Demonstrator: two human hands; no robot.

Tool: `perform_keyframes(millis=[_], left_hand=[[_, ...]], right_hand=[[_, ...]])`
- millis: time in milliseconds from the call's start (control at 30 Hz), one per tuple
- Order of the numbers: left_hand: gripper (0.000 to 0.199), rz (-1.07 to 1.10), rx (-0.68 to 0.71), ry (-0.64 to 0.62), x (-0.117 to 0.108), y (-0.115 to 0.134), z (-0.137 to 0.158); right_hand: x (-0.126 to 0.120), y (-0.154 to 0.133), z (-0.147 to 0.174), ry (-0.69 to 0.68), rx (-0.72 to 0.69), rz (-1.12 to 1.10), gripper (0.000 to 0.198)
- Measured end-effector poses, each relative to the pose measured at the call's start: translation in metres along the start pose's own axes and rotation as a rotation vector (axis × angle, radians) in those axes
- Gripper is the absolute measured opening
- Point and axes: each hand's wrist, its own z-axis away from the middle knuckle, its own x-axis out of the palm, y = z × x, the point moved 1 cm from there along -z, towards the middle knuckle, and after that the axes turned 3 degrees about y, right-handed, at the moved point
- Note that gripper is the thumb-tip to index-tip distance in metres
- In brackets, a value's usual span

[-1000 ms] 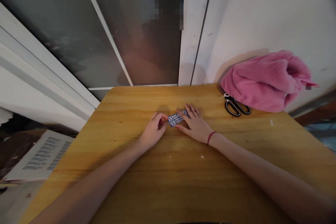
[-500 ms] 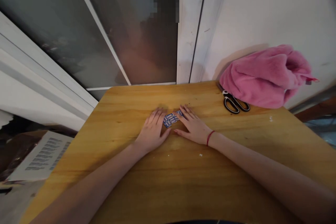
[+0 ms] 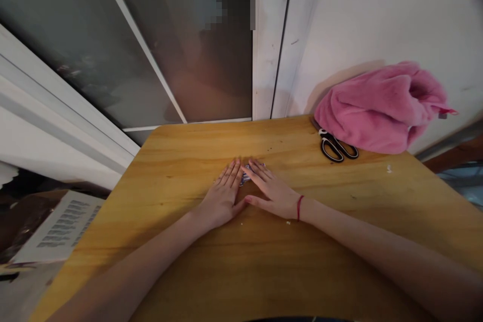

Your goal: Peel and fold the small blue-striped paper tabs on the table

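Observation:
Small blue-and-white flat pieces (image 3: 246, 176) lie on the wooden table, mostly covered by my hands; their exact kind is too small to make out. My left hand (image 3: 223, 196) rests flat with fingers stretched out, against the left side of the pieces. My right hand (image 3: 269, 188), with a red cord on the wrist, lies flat over their right part, fingers extended. The two thumbs meet in front of the pieces. Neither hand grips anything.
Black-handled scissors (image 3: 338, 148) lie at the back right, partly under a pink plush cloth (image 3: 377, 108). White scraps (image 3: 389, 168) dot the wooden table (image 3: 211, 271). A glass-panelled door (image 3: 211, 80) stands behind. A printed carton (image 3: 56, 226) sits at lower left.
My hands have drawn closer together, the thumbs now touching. More of the blue-and-white pieces is covered, and they show as a smaller patch between my hands.

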Motion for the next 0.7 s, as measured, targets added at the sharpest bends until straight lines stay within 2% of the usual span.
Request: perform_keyframes(millis=[167,400,500,600,700], left_hand=[[0.077,0.222,-0.068,-0.011,0.005,0.004,0.002],[0.080,0.739,-0.192,0.028,-0.007,0.033,0.004],[0.084,0.943,-0.254,0.060,-0.007,0.039,0.005],[0.086,1.042,-0.242,0.106,-0.002,0.039,0.005],[0.088,1.053,-0.225,0.153,0.002,0.035,0.005]], right_hand=[[0.003,-0.012,0.005,-0.002,-0.027,-0.202,0.074],[0.001,-0.025,0.007,0.049,0.056,-0.747,0.058],[0.006,-0.023,0.008,0.069,0.075,-0.903,0.056],[0.013,-0.018,0.006,0.084,0.093,-1.003,0.056],[0.012,-0.018,0.004,0.096,0.139,-1.016,0.056]])
